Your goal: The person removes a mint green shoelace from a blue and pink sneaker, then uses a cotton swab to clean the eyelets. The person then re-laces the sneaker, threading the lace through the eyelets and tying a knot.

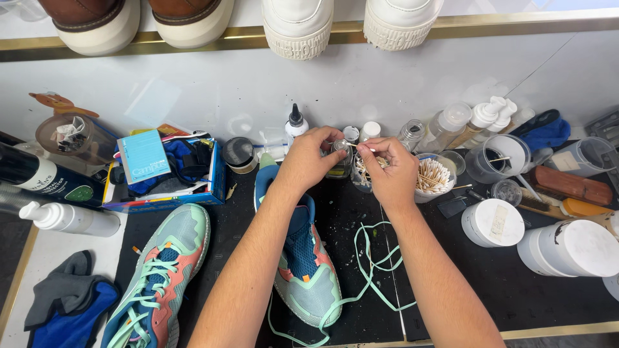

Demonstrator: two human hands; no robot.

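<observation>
Small clear glass bottle (340, 154) pinched in left hand (309, 158); right hand (392, 173) grips thin white cotton swab (361, 147) at its mouth, above unlaced mint-teal sneaker (303, 264).

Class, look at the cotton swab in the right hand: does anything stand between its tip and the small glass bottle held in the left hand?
Nothing visible does. The cotton swab in the right hand points straight at the small glass bottle held by the left hand.
</observation>
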